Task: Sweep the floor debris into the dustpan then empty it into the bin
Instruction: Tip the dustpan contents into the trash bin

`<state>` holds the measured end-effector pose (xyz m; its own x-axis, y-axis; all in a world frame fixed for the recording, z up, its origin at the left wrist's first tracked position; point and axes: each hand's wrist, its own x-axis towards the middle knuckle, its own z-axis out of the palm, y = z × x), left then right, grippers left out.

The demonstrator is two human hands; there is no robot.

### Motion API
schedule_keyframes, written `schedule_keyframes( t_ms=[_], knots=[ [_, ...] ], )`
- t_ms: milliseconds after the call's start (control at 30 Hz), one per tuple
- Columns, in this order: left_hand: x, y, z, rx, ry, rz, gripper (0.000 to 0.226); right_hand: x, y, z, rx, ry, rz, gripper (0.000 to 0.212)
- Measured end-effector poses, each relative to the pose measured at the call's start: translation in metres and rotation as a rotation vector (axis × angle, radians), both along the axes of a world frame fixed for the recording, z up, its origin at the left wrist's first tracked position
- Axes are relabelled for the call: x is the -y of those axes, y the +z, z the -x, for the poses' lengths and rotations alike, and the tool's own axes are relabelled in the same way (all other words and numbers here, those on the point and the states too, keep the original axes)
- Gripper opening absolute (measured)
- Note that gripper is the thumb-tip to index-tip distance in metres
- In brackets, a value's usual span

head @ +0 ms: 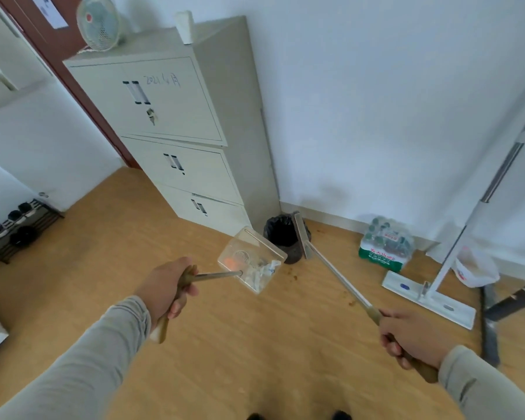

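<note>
Your left hand [167,286] grips the dustpan [252,262], debris inside. Your right hand [412,338] grips the broom [331,265]; bin [282,234] at 12 o'clock.

- Two hands: left hand [167,286], right hand [412,338]
- One clear dustpan [250,262] on a metal handle
- One long-handled broom [334,268]
- One bin [282,237] lined with a black bag
- One grey filing cabinet [176,131]
- One desk fan [99,22]
- One flat mop [431,298]
- One shrink-wrapped pack of water bottles [385,247]
- One white plastic bag [473,271]
- One shoe rack [19,228]
</note>
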<state>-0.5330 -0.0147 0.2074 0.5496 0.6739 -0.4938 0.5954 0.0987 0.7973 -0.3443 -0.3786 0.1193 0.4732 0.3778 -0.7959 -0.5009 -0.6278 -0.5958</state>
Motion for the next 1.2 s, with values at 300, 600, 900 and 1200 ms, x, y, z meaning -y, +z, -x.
schedule_keyframes(
  t_ms=[300,600,900,1200],
  knots=[
    [-0.058,0.000,-0.073,-0.007,-0.175,-0.117,0.050,-0.030,0.001,-0.006,0.016,-0.149,-0.006,0.016],
    [-0.163,0.005,-0.115,-0.069,-0.389,-0.171,0.021,-0.120,0.010,-0.013,0.015,-0.286,-0.004,0.024],
    [-0.239,-0.016,-0.171,-0.138,-0.610,-0.315,0.011,-0.224,0.014,-0.027,0.033,-0.386,0.016,0.015],
    [-0.247,-0.028,-0.211,-0.170,-0.746,-0.429,0.013,-0.255,0.010,-0.040,-0.010,-0.390,0.018,0.015]
  ],
)
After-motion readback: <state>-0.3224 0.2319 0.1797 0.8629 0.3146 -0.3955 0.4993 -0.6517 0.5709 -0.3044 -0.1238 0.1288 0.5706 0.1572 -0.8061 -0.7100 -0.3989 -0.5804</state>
